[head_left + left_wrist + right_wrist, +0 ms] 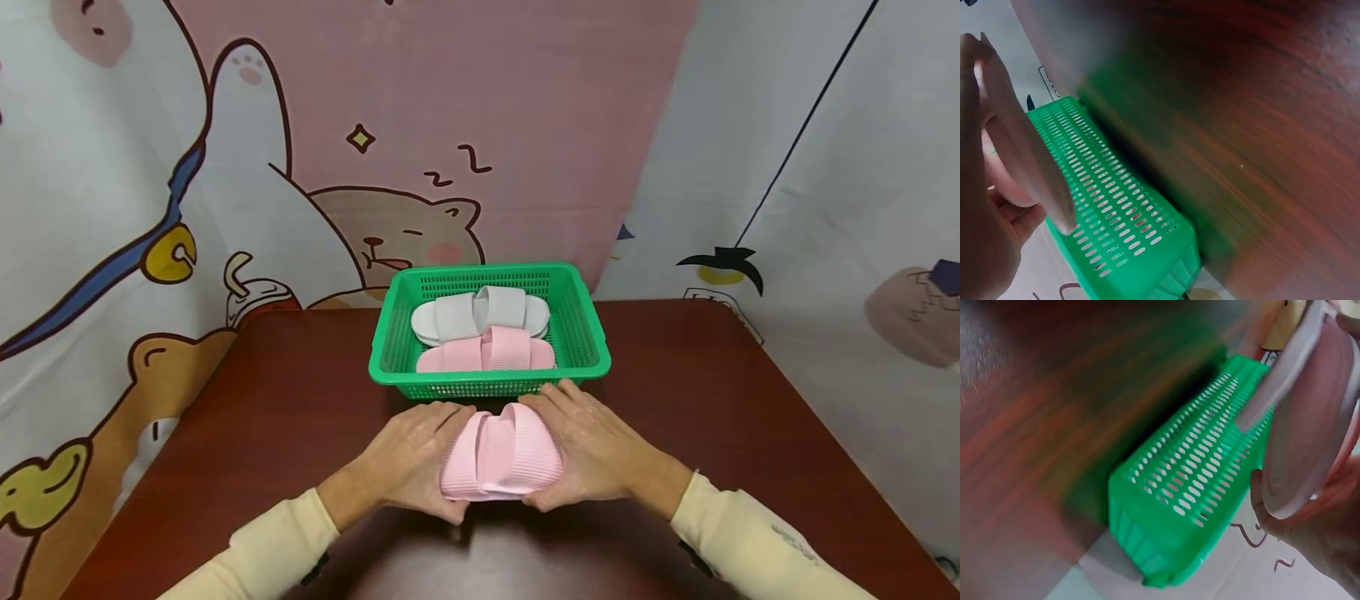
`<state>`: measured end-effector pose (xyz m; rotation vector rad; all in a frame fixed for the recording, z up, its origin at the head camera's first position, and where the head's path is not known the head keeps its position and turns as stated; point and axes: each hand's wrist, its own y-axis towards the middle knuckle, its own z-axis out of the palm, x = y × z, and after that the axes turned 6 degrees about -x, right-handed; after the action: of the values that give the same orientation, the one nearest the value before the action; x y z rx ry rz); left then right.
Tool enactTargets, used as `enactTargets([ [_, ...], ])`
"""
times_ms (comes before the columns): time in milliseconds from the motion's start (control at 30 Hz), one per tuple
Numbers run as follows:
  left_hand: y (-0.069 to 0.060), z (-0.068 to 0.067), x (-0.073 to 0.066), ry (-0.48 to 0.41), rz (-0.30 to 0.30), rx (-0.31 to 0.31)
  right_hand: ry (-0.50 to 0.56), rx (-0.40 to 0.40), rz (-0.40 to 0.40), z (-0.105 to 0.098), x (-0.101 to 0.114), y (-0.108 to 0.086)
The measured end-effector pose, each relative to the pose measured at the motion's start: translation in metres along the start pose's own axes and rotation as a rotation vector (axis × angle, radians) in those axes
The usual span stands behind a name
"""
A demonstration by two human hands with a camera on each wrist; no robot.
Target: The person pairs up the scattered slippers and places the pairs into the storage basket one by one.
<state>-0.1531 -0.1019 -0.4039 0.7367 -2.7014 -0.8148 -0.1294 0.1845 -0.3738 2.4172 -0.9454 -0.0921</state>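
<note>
Both hands hold a pair of pink slippers point(534, 454) above the table, in front of the green basket. My left hand point(412, 457) grips the left end of the pair, thumb below and fingers over the top. On the other end, my right hand point(592, 446) has a similar grip. The ribbed straps face up in the head view. In the left wrist view the slipper soles point(1029, 150) are tilted beside the hand. The right wrist view shows the pink slippers' undersides point(1310, 425), with fingers curled round the edge.
A green perforated basket point(487, 377) stands on the dark red-brown table point(300, 392), just beyond the hands. Inside lie white slippers point(456, 317) at the back and another pink pair point(510, 348) in front. A cartoon-printed cloth point(555, 125) hangs behind and beside the table.
</note>
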Motion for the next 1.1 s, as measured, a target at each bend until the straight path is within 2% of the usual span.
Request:
enactTargets([
  [167, 0.001, 0.001, 0.0, -0.024, 0.001, -0.039, 0.056, -0.022, 0.053, 0.01, 0.005, 0.0],
  [333, 0.003, 0.002, -0.001, -0.028, 0.023, -0.021, 0.089, 0.003, 0.107, 0.015, 0.009, -0.003],
  [467, 0.006, 0.002, -0.001, -0.006, 0.043, -0.007, 0.097, -0.003, 0.114, 0.02, 0.011, -0.001],
  [667, 0.012, 0.003, 0.004, 0.021, 0.053, -0.044, 0.103, -0.068, 0.092, 0.03, 0.012, 0.009],
  [767, 0.013, 0.003, 0.005, 0.032, 0.061, -0.043, 0.081, -0.073, 0.085, 0.031, 0.012, 0.012],
  [833, 0.012, 0.001, 0.006, 0.026, 0.046, -0.03, 0.074, -0.057, 0.095, 0.03, 0.012, 0.012],
  [1000, 0.01, -0.015, 0.014, 0.001, 0.007, 0.062, 0.08, 0.016, 0.128, 0.02, 0.009, 0.011],
  [1100, 0.009, -0.022, 0.02, -0.016, -0.006, 0.09, 0.076, 0.012, 0.141, 0.01, 0.0, 0.01],
])
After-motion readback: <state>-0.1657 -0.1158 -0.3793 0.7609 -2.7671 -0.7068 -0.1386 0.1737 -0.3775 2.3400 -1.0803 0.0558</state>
